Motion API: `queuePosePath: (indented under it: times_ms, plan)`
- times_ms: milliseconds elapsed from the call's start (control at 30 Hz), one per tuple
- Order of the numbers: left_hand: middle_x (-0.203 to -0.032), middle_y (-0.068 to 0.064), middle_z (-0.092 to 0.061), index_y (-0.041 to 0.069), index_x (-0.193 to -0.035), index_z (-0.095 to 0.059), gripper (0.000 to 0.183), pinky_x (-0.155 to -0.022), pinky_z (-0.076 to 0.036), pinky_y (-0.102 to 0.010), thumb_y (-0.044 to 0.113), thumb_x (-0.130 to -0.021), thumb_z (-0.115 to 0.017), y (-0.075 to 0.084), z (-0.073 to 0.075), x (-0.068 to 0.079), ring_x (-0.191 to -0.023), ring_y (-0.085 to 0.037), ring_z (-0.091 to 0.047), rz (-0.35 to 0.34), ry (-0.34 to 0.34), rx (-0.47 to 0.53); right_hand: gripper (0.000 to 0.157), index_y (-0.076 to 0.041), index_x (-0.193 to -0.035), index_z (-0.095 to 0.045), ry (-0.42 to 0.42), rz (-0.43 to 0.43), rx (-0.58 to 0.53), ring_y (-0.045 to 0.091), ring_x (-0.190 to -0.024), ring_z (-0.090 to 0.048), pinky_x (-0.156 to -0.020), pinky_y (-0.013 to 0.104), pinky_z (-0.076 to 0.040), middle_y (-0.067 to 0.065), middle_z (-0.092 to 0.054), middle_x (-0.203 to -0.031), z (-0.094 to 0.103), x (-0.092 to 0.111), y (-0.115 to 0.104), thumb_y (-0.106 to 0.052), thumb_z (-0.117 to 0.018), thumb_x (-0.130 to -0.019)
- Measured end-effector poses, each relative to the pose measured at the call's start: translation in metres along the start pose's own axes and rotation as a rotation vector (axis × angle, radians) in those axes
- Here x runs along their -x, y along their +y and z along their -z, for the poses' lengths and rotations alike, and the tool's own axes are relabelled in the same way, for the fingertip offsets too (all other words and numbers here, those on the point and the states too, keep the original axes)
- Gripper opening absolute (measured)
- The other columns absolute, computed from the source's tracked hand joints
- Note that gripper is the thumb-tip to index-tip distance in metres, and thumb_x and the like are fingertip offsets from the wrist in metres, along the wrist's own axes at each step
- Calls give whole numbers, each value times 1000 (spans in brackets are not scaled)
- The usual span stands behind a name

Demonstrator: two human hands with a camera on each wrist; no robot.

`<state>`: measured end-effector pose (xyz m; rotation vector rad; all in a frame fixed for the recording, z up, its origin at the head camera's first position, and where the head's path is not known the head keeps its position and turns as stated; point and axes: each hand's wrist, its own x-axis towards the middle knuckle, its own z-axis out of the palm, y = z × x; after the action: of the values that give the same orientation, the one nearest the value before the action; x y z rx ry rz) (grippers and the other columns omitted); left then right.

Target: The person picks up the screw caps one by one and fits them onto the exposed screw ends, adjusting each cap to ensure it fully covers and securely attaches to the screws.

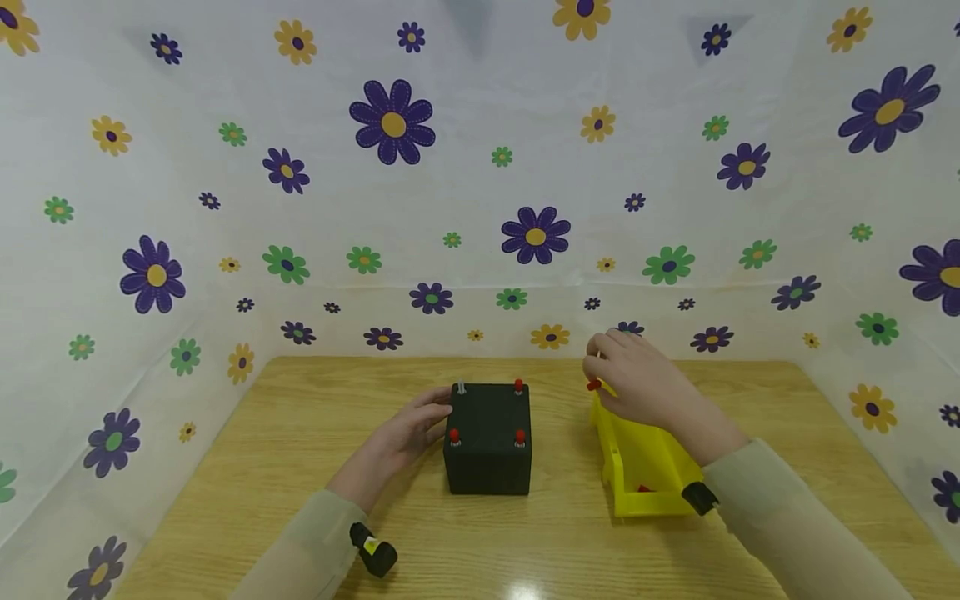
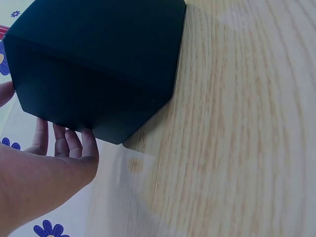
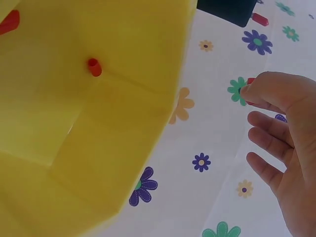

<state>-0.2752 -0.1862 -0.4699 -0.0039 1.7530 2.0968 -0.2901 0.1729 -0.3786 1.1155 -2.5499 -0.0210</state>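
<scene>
A black box (image 1: 489, 462) stands on the wooden table with metal toggle switches at its top corners. Red caps cover three of them, and the back-left switch (image 1: 461, 387) is bare metal. My left hand (image 1: 405, 433) rests its loosely extended fingers against the box's left side. Over the back-left edge of the yellow bin (image 1: 652, 505), my right hand (image 1: 637, 379) pinches a small red cap (image 1: 594, 385) between thumb and forefinger. The right wrist view shows its other fingers spread loosely, with the cap partly hidden behind the fingertips.
Loose red caps, one of them a small tube (image 3: 95, 67), lie inside the bin, to the right of the box. A white flower-printed sheet (image 1: 465, 183) encloses the table (image 1: 315, 417) at the back and sides.
</scene>
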Motion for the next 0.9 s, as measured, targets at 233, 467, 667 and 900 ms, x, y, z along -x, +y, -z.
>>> queuePosePath:
  times_ms: [233,467,667,900]
  plan:
    - [-158,-11,-47,-1,-162,-34,63,-133,-24,-54,13,-104,-53,1,-1,0,-157,-37,-30,-9,-3,-14,18,-15,-92,-69,-41,-9,14,25,-99,-58,-90,38,-56,7,-66,-109,2,-7,-4,-5,-83,-85]
    - [-166,-18,-38,-1,-163,-31,63,-134,-21,-53,11,-104,-51,1,0,1,-161,-38,-24,8,4,0,19,-15,-92,-70,-24,5,16,26,-102,-60,-93,39,-57,7,-67,-111,2,-10,-7,-6,-84,-84]
    - [-162,-15,-45,-1,-163,-32,64,-134,-22,-53,12,-103,-52,0,0,0,-162,-37,-25,-2,7,4,21,-14,-92,-69,19,45,23,25,-99,-59,-89,37,-57,7,-66,-108,0,-12,-9,-7,-86,-83]
    - [-156,-9,-51,-2,-162,-33,63,-134,-23,-53,10,-103,-52,0,0,-1,-160,-37,-27,-2,14,16,22,-13,-93,-68,35,61,16,25,-98,-58,-89,38,-56,7,-66,-107,4,-18,-13,-7,-86,-83]
